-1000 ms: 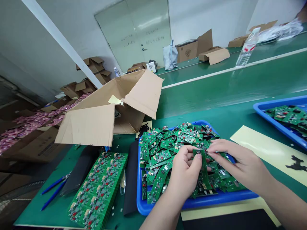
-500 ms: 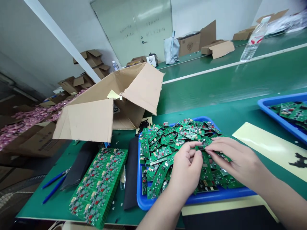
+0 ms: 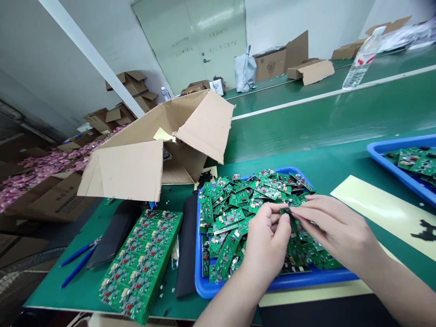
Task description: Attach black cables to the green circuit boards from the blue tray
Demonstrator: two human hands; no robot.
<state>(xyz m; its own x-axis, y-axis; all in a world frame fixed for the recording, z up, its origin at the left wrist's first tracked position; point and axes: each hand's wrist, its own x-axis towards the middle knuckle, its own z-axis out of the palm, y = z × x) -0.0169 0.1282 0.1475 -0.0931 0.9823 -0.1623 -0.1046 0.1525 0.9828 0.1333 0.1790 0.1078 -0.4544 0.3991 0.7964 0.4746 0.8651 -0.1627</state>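
Over a blue tray (image 3: 204, 290) heaped with small green circuit boards (image 3: 227, 218), both my hands meet near its right side. My left hand (image 3: 267, 238) is closed on one circuit board (image 3: 294, 229), with the thumb and index finger at its upper end. The fingers of my right hand (image 3: 340, 227) are pinched together at that same end, against a small dark piece (image 3: 287, 210). Whether this piece is part of the board or separate cannot be made out. A pale yellow backing sheet (image 3: 361, 195) with black cut-out pieces (image 3: 424, 230) lies to the right.
Left of the tray are a black strip (image 3: 186, 254), stacked circuit board panels (image 3: 139, 263) and blue-handled pliers (image 3: 79, 263). An open cardboard box (image 3: 126, 168) stands behind them. Another blue tray (image 3: 402, 175) sits at right, and a water bottle (image 3: 363, 59) stands farther back.
My hands stay together over the tray. The held board has tilted slightly, and the left thumb has shifted a little right and up toward its upper end.
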